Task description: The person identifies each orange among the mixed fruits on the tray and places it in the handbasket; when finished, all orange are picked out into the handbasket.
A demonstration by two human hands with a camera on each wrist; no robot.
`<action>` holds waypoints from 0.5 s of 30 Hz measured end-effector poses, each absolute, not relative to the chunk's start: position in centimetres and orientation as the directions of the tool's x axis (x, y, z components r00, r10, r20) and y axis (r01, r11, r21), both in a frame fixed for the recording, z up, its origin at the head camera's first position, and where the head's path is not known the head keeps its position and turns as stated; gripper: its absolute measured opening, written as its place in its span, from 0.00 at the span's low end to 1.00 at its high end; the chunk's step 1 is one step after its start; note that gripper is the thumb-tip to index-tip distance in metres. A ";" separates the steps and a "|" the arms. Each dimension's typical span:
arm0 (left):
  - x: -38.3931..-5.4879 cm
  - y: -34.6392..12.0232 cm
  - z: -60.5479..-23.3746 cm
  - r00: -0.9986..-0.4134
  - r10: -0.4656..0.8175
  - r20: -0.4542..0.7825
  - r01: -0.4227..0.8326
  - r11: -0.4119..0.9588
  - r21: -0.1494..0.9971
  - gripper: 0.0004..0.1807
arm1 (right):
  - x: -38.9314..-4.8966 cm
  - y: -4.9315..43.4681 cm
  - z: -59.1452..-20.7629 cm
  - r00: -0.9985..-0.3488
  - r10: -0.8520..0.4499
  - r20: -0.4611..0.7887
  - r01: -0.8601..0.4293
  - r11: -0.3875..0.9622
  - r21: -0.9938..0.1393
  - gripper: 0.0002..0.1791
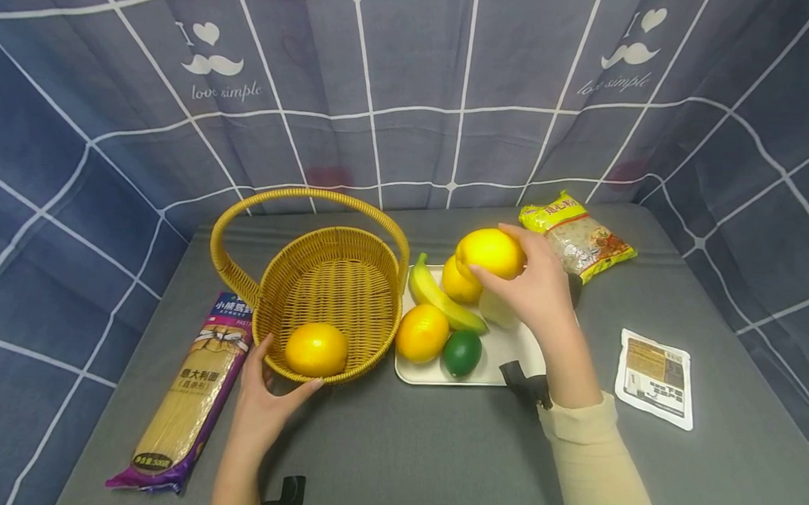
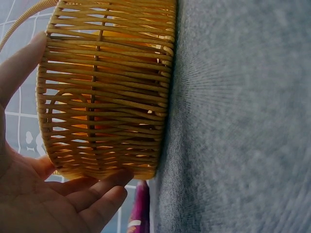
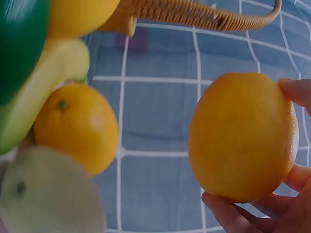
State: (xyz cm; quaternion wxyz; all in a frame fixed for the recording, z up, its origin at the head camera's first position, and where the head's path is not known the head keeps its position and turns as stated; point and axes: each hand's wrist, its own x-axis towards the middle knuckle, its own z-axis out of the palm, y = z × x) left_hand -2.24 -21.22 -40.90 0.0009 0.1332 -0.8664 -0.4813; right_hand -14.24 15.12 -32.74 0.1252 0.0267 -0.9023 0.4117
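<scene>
My right hand [image 1: 535, 277] holds an orange [image 1: 491, 252] between thumb and fingers, raised over a white tray [image 1: 416, 375]. The same orange fills the right part of the right wrist view. On the tray lie a banana [image 1: 439, 295], two more oranges, one at the front [image 1: 423, 333] and one farther back [image 1: 460, 281], a dark green fruit [image 1: 462, 353] and a pale green fruit [image 3: 53, 191], partly hidden by my hand in the head view. My left hand [image 1: 265, 397] grips the front of a wicker basket [image 1: 336, 272], thumb at the rim, fingers along its side. One orange [image 1: 317, 350] sits inside.
A purple-ended pasta pack [image 1: 191, 386] lies left of the basket. Behind the tray is a yellow food bag [image 1: 578, 234], and to its right a flat white pouch [image 1: 655, 379]. The basket's tall handle [image 1: 312, 193] arches up at the back. A checked curtain [image 1: 412, 72] surrounds the grey table.
</scene>
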 end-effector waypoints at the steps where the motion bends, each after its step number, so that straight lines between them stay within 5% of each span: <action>1: -2.2 -21.2 -40.9 -0.965 -0.231 -0.126 -0.229 0.501 0.835 0.60 | -14.0 14.9 -32.7 -0.967 0.049 0.250 -0.158 0.654 -0.740 0.41; 15: -2.2 -21.3 -40.9 -0.966 -0.227 -0.127 -0.227 0.498 0.837 0.60 | -11.5 11.5 -32.0 -0.967 -0.065 0.245 -0.242 0.524 -0.816 0.41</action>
